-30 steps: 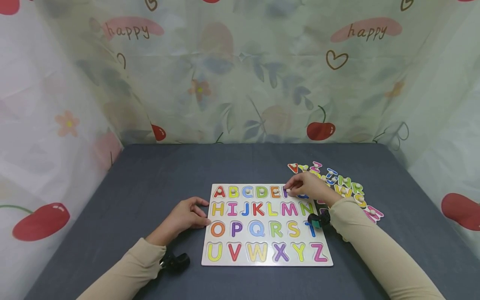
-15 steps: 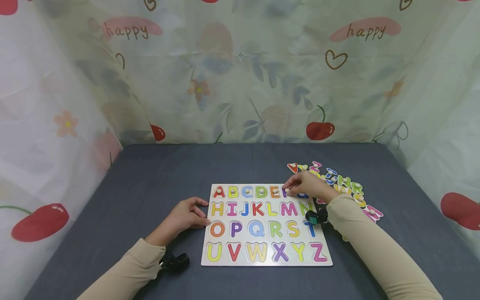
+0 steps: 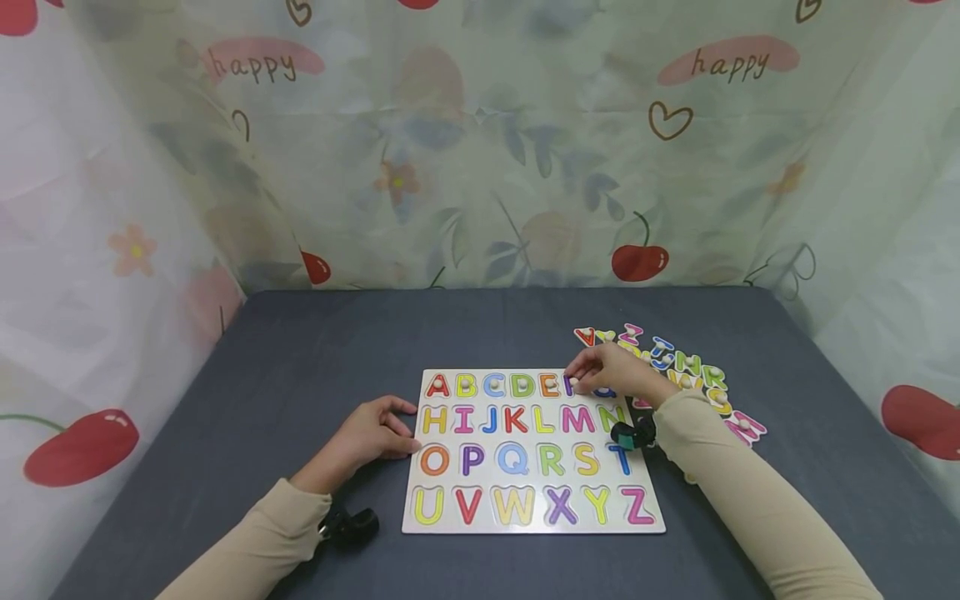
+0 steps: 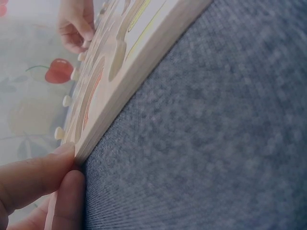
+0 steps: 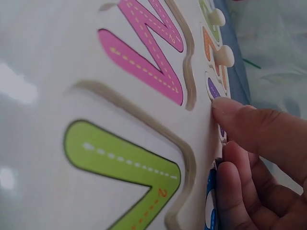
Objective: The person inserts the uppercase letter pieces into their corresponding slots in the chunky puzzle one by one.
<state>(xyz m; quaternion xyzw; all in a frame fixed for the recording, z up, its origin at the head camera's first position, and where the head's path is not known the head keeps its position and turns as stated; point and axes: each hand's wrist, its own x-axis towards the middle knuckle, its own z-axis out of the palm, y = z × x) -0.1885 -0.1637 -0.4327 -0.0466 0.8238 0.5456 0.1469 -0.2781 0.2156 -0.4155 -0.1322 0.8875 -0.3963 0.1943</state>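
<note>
1 alphabet board (image 3: 547, 477) on the counter (image 3: 337, 333): 4 rows, 7+7+6+6 letters, 26 total. Board's long axis runs left-right; letter tops face the far edge. 5 knobbed pieces (image 3: 494, 384) sit in row 1, A to E.

1 purple F piece (image 5: 214, 87) in play: row 1, just right of E, at its slot. Long axis near-far, top toward the far edge. Mostly covered, can't tell if fully seated.

2 hands. Right hand (image 3: 613, 371): grip narrowed to a thumb-and-finger pinch on the F piece, knob showing at the fingertips. It also covers most of the blue letter (image 3: 604, 392) ending row 1. Left hand (image 3: 373, 427): grip on the board's left edge, thumb and bent fingers against it, gap between thumb and index.

Loose pieces (image 3: 688, 362): at least 10, right of the board, pointing mixed ways; exact count hidden by the right arm. 2 black wrist units (image 3: 352, 527), 1 per wrist.
</note>
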